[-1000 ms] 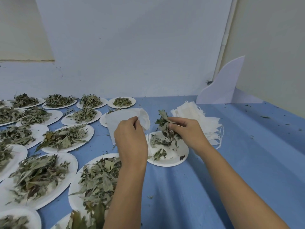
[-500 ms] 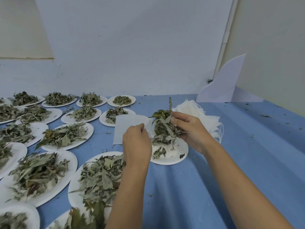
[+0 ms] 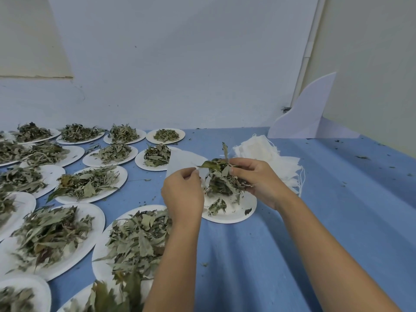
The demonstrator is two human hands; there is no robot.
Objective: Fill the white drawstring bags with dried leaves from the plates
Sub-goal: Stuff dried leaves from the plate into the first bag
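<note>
We log the left hand [image 3: 182, 194], grip closed on one white drawstring bag [image 3: 182, 159]: fingers and thumb pinch the bag's near edge, and the cloth stands up off the blue tabletop [image 3: 326, 221], spreading to the far left of the hand. The right hand [image 3: 258, 181] has its grip closed round a thick bunch of dried leaves [image 3: 220, 182], held just right of the pinched edge, touching it or nearly so. We cannot tell whether the bag's mouth is open or whether any leaf is inside. One long leaf sticks up from the top of the bunch. The bunch hangs over a small white plate [image 3: 235, 216] that sits between the two forearms and carries only a few leaf scraps [image 3: 217, 206]. Far and right of the hands lies a pile of spare bags [image 3: 265, 154], flat, with strings trailing off its right side. Left of the hands sit rows of full plates [image 3: 121, 176], each heaped with leaves. The nearest big one [image 3: 99, 255] lies just left of the left forearm, partly under it. Leaf crumbs [image 3: 362, 157] dot the tabletop on the right. A white curved board [image 3: 308, 113] stands at the far right corner against the wall.
</note>
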